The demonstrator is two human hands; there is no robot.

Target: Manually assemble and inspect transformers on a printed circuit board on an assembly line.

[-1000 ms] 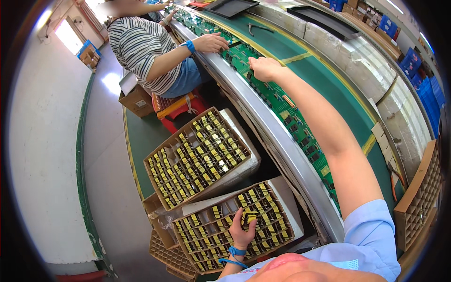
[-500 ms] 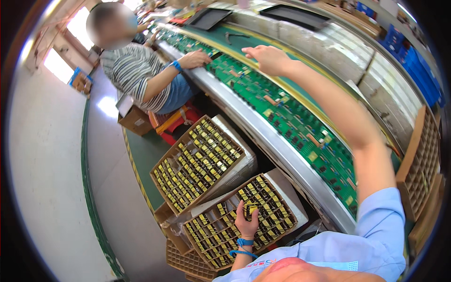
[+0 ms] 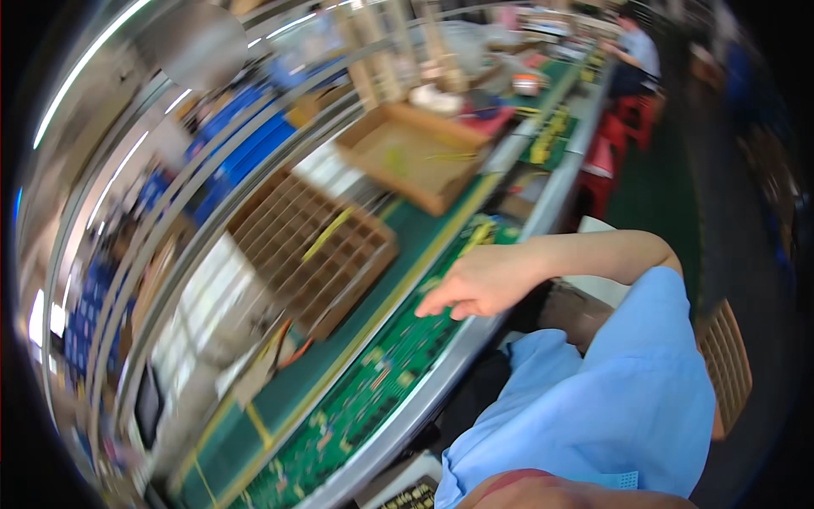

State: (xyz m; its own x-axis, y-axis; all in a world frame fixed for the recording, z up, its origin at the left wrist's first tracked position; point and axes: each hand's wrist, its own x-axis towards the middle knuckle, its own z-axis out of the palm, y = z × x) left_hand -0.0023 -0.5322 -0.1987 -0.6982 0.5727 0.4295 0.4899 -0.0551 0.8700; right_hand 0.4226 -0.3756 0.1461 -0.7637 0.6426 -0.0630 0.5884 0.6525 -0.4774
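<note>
My right hand (image 3: 483,284) reaches over a row of green circuit boards (image 3: 373,390) on the conveyor line. Its index finger points down and to the left, the thumb is apart from it, and I see nothing held in it. Below the fingertips, the board carries small components, blurred by motion. Larger yellow parts (image 3: 479,236) stand on the board just beyond the hand. My left hand is out of view. A corner of a box with yellow-and-black components (image 3: 415,495) shows at the lower edge.
Across the line lie a divided cardboard tray (image 3: 373,242) and a shallow cardboard box (image 3: 441,199). A metal rail (image 3: 458,365) edges the near side. Orange-handled pliers (image 3: 284,352) lie on the far side. A seated person (image 3: 640,55) works far along the line, near red stools (image 3: 602,165).
The view has swung to the right along the line. My left hand, holding a yellow component over the boxes, has left the view. My right hand is now over the boards.
</note>
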